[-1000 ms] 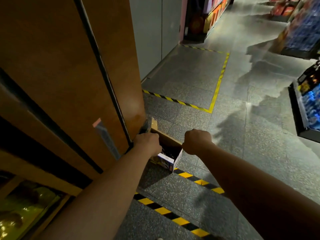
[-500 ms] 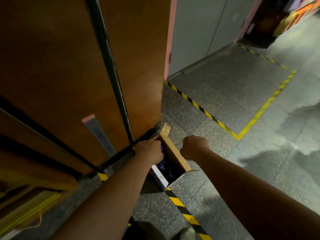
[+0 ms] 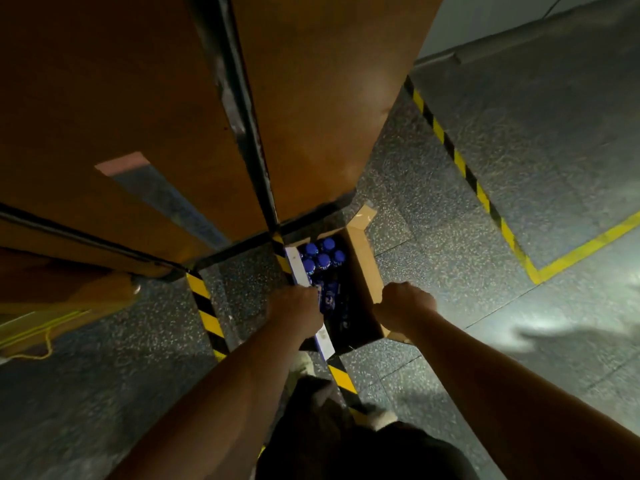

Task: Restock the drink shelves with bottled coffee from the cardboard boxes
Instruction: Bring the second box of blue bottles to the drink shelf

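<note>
Looking straight down at an open cardboard box (image 3: 363, 271) sitting on the speckled grey floor (image 3: 485, 323), right at the foot of a big brown panel (image 3: 138, 98). Inside, at the far end, there's a cluster of blue-capped bottles (image 3: 322, 259) standing upright. The rest of the box is too dark to make out tbh. Left hand (image 3: 298, 310) has its fingers curled over the box's left wall w/ the white edge. Right hand (image 3: 405, 306) is clenched on the right-side wall, approx halfway along. Black/yellow hazard tape (image 3: 204, 306) runs on the floor left of the box, and a plain yellow line (image 3: 581, 247) lies well off to the right.
</note>
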Available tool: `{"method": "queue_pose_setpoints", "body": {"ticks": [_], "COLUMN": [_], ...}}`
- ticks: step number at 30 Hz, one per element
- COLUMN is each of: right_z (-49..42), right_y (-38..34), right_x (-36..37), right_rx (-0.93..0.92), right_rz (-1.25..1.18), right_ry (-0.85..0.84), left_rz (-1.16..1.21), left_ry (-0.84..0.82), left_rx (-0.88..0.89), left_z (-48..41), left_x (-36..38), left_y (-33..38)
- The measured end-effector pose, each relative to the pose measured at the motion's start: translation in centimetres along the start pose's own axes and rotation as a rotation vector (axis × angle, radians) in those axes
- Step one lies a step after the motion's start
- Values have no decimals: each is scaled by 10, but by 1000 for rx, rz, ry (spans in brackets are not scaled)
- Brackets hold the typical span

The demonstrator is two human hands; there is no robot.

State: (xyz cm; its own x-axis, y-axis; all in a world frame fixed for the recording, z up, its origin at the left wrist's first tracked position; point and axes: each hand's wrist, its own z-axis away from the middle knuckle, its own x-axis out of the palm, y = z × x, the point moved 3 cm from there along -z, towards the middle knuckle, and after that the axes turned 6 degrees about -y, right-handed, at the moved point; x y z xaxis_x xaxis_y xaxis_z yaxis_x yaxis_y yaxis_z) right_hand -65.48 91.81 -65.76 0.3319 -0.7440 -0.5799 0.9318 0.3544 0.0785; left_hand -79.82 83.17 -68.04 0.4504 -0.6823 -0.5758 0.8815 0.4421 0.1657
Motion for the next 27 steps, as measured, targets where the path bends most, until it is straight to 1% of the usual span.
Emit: {"method": "queue_pose_setpoints", "body": {"ticks": [4, 8, 11, 15, 18, 21, 23, 27], "right_z": [-79, -162, -223, -291, -327, -351, -362, -374], "right_y": [10, 13, 12, 19, 26, 30, 32, 30], "right_x": [24, 59, 93, 135, 162, 179, 184, 190], "right_rx": [20, 9, 15, 139, 199, 214, 232, 229], "right_rz": [33, 74, 85, 96, 20, 13, 8, 15], "right_ry": [-49, -61, -42, -57, -91, -107, -106, -91], "left_rz": [1, 117, 192, 356, 511, 700, 727, 697], "left_ry": [-55, -49, -77, -108, -67, 45, 112, 107], "left_rx": [-111, -255, -389, -506, -569, -609, -635, -678], "left_z": [-67, -137, -190, -248, -280, -303, -310, -319], "left_x": [39, 79, 118, 175, 203, 222, 229, 234], "left_y": [-4, -8, -18, -32, -38, -43, -46, -55]}}
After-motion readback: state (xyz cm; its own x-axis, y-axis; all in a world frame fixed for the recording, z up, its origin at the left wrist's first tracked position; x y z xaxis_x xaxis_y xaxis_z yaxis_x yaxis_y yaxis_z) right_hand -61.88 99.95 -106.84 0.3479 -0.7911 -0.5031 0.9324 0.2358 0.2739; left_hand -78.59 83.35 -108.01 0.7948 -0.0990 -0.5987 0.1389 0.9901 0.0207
